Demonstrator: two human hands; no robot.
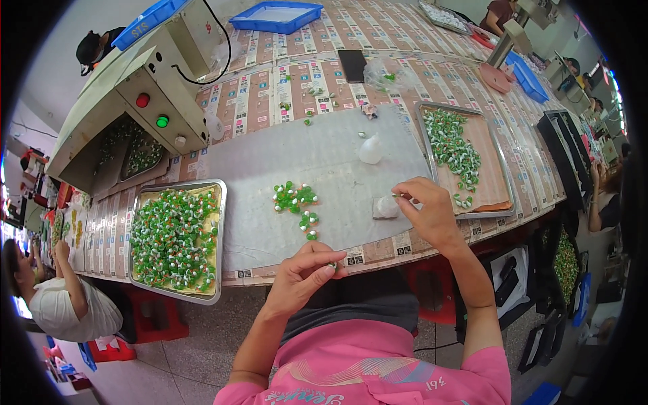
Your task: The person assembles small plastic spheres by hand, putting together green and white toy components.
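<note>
My left hand [305, 273] is just off the table's front edge, thumb and fingers pinching a tiny green-and-white piece [332, 266]. To the right, my right hand [430, 214] has its thumb and forefinger together, with a small greenish bit at the tips. Those fingertips are beside a small whitish lump [387, 206] on a little square pad. A loose cluster of green, white and orange bead-like pieces [294, 197] lies on the pale sheet [263, 246]. A white squeeze bottle [370, 150] stands farther back on it.
Left is a metal tray [221, 250] heaped with green-and-white pieces; right, another tray [503, 169] is partly filled. A box-shaped machine [135, 84] with red and green buttons stands far left. A dark phone [352, 66] and a blue tray [277, 25] lie farther back. Co-workers sit on both sides.
</note>
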